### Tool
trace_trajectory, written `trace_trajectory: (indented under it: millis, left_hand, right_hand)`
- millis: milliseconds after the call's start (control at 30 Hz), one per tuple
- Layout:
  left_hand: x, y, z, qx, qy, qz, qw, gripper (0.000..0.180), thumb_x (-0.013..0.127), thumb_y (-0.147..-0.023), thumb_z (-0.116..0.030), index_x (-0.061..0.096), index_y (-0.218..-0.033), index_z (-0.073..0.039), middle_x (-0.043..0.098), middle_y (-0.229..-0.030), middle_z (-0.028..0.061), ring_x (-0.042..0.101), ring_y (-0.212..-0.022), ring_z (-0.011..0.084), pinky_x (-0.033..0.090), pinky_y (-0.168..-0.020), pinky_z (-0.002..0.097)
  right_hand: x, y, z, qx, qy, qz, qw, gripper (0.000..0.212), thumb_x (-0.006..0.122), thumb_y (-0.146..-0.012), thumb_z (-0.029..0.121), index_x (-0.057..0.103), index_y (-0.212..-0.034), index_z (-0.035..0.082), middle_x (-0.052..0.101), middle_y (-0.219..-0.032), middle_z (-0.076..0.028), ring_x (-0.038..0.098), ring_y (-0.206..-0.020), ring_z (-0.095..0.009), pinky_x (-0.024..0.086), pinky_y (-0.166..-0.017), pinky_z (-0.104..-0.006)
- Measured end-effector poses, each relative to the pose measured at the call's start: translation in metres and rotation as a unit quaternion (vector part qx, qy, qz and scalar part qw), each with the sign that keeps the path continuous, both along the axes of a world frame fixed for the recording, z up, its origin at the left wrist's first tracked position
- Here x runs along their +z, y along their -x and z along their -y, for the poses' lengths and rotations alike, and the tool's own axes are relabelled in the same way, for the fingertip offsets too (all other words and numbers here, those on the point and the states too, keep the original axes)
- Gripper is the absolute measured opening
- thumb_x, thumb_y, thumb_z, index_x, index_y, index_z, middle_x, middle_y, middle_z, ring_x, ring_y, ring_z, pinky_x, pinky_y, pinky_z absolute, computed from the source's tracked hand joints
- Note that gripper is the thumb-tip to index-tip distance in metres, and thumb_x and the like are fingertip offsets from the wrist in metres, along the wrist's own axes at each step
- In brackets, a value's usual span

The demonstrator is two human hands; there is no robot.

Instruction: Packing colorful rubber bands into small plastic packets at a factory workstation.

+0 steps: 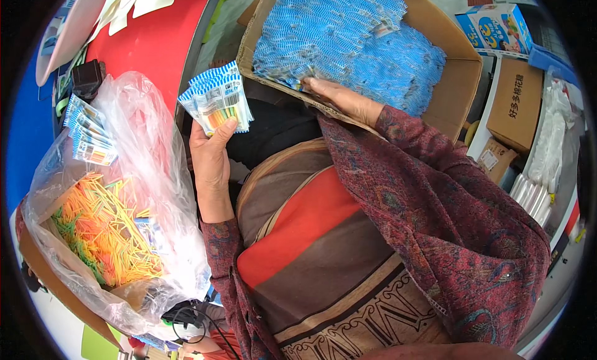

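Note:
My left hand (213,152) grips a small fanned stack of packets (217,99), clear with blue and white print, with colourful sticks showing inside. The thumb presses on the front packet. My right hand (342,99) reaches over the near edge of a large cardboard box (457,96). Its fingers are stretched out over the blue packets (329,36) that fill the box in tight rows. Whether the fingertips touch a packet is hard to make out.
At the left, a plastic-lined box (46,260) holds loose yellow, orange and green sticks (112,229). More packets (90,133) lie on its plastic liner (140,124). A red table (155,43) is behind. On the right stand a brown carton (516,105) and clear plastic bags (550,136).

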State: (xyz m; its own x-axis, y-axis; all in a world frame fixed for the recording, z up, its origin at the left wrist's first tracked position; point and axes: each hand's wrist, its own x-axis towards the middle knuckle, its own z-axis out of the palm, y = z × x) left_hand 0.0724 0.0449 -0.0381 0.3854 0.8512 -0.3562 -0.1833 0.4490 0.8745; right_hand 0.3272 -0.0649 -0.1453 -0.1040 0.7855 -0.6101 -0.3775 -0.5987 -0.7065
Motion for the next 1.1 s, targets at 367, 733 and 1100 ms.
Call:
trace_trajectory:
  millis: [367, 733, 1100]
  left_hand:
    - [-0.006, -0.001, 0.003, -0.018, -0.004, -0.007, 1.000, 0.046, 0.069, -0.080, 0.004, 0.055, -0.123, -0.002, 0.061, -0.117, 0.0061, 0.059, -0.104, 0.0138, 0.044, -0.094, 0.0286]
    - [-0.008, -0.006, 0.005, -0.053, -0.016, -0.034, 0.998, 0.044, 0.070, -0.080, 0.002, 0.056, -0.121, -0.003, 0.062, -0.113, 0.0043, 0.059, -0.101, 0.0120, 0.045, -0.091, 0.0269]
    - [-0.005, -0.007, 0.004, -0.044, -0.008, -0.043, 0.998, 0.044, 0.071, -0.080, 0.002, 0.056, -0.121, -0.003, 0.062, -0.114, 0.0041, 0.059, -0.101, 0.0121, 0.044, -0.092, 0.0273]
  right_hand:
    - [-0.003, -0.006, 0.000, -0.036, 0.000, -0.021, 0.999, 0.053, 0.050, -0.098, 0.032, 0.040, -0.138, -0.001, 0.045, -0.140, -0.011, 0.043, -0.128, -0.021, 0.032, -0.108, -0.0294]
    - [-0.019, -0.014, 0.000, 0.169, -0.158, 0.405, 0.884, 0.036, 0.059, -0.089, 0.028, 0.061, -0.121, 0.012, 0.067, -0.101, -0.018, 0.064, -0.093, -0.033, 0.050, -0.083, -0.0403]
    - [-0.018, -0.010, -0.024, 0.303, -0.154, 0.578, 0.742, 0.021, 0.054, -0.086, 0.027, 0.070, -0.090, 0.014, 0.067, -0.084, -0.015, 0.063, -0.075, -0.037, 0.052, -0.068, -0.0438]
